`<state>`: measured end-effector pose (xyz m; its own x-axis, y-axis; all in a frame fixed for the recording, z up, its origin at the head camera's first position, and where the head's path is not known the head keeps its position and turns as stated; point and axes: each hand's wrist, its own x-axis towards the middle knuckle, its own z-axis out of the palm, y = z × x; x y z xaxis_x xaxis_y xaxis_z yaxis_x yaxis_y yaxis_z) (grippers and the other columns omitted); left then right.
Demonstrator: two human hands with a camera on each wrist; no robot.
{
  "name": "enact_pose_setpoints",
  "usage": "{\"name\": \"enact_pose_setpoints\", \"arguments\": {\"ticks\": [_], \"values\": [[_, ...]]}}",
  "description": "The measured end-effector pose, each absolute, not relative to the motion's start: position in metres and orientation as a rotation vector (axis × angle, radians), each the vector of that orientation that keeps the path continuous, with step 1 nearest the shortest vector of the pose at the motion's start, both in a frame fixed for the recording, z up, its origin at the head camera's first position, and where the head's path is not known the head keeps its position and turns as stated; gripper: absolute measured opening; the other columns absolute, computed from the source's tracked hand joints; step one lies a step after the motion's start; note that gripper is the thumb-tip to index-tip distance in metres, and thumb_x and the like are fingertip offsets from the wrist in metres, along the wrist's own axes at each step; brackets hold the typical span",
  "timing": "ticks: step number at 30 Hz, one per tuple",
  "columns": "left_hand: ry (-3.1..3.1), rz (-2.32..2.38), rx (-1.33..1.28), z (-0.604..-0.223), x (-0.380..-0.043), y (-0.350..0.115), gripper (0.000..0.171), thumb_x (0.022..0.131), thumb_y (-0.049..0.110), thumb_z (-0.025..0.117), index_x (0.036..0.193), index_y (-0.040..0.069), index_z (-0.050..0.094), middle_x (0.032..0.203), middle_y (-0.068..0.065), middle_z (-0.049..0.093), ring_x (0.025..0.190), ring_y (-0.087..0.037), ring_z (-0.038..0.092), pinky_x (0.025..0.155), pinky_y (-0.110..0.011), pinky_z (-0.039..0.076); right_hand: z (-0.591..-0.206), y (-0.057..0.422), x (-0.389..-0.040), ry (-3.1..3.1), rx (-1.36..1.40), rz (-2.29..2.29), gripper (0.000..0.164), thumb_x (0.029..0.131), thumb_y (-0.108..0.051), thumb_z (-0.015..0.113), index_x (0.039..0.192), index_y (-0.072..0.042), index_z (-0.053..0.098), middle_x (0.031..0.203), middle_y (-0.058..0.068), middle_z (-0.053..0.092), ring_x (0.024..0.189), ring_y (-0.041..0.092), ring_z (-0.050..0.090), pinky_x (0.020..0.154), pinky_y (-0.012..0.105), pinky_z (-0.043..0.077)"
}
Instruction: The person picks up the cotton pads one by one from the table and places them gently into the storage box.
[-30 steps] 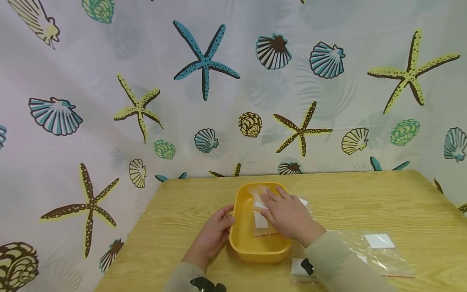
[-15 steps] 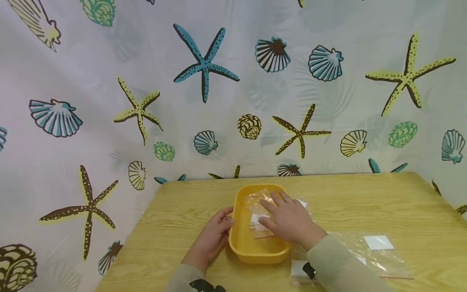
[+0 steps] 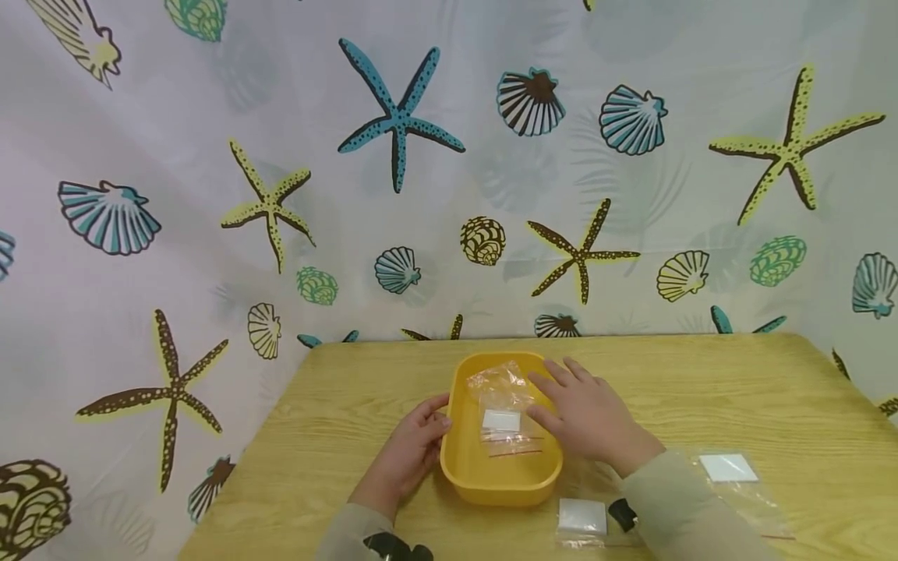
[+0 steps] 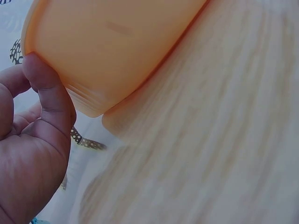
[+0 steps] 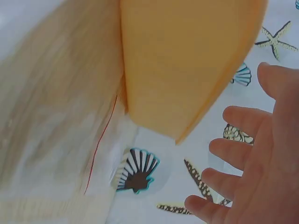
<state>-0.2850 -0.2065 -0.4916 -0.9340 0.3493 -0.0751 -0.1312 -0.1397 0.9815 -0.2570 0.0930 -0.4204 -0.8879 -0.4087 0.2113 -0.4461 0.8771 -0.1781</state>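
A yellow plastic bin [image 3: 500,495] stands on the table. My left hand [image 3: 409,450] grips its left rim, with thumb and fingers pinching the bin's edge [image 4: 35,39] in the left wrist view. Inside the bin lies a clear zip bag [image 3: 501,421] with a white piece in it and a red line near one end; crumpled clear plastic [image 3: 500,379] lies at its far end. My right hand [image 3: 588,411] is over the bin's right rim with fingers spread and nothing in them. In the right wrist view the fingers [image 5: 233,154] are apart from the bin wall [image 5: 187,65].
To the right of the bin, more clear zip bags lie flat on the wood-grain table [image 3: 365,374], one with a white piece [image 3: 582,517] at the front and another bag [image 3: 751,499] farther right, partly behind my right sleeve [image 3: 684,499]. A shell-and-starfish curtain [image 3: 449,171] hangs behind the table.
My right hand has let go of the zip bag inside the bin and moved right, over the rim. The bag now lies in the bin. My left hand has kept its grip.
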Motion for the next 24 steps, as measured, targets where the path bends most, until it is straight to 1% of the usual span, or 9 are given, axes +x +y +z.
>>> {"name": "enact_pose_setpoints", "arguments": {"ticks": [7,13,20,24], "values": [[1.806,2.158,0.249,-0.493,-0.286,-0.206,0.051,0.105,0.008,0.052,0.154,0.006,0.037,0.111,-0.014,0.052,0.083,-0.017,0.058,0.072,-0.028,0.056,-0.422,0.118,-0.261,-2.873,0.626,0.389,0.061,0.105,-0.05,0.046,0.153,-0.013,0.047,0.159,0.017,0.035,0.145,0.045,0.028,0.106,0.065,0.036],[1.815,2.16,0.27,-0.491,-0.287,-0.205,0.051,0.105,0.008,0.052,0.154,0.006,0.038,0.113,-0.015,0.053,0.084,-0.017,0.06,0.074,-0.029,0.057,-0.425,0.132,-0.265,-2.936,0.581,0.402,0.06,0.105,-0.047,0.047,0.154,-0.012,0.045,0.161,0.018,0.031,0.146,0.047,0.026,0.109,0.066,0.032],[1.821,2.152,0.26,-0.49,-0.287,-0.206,0.05,0.105,0.01,0.053,0.153,0.006,0.039,0.11,-0.014,0.054,0.081,-0.017,0.059,0.071,-0.028,0.056,-0.428,0.149,-0.269,-3.004,0.515,0.425,0.062,0.105,-0.05,0.045,0.155,-0.013,0.043,0.162,0.019,0.029,0.145,0.049,0.024,0.11,0.068,0.026],[1.835,2.136,0.248,-0.49,-0.287,-0.206,0.051,0.105,0.011,0.053,0.153,0.006,0.039,0.111,-0.015,0.053,0.082,-0.017,0.058,0.072,-0.027,0.056,-0.433,0.159,-0.271,-3.034,0.499,0.434,0.062,0.105,-0.05,0.043,0.155,-0.014,0.043,0.162,0.02,0.028,0.144,0.052,0.024,0.11,0.07,0.026]]}}
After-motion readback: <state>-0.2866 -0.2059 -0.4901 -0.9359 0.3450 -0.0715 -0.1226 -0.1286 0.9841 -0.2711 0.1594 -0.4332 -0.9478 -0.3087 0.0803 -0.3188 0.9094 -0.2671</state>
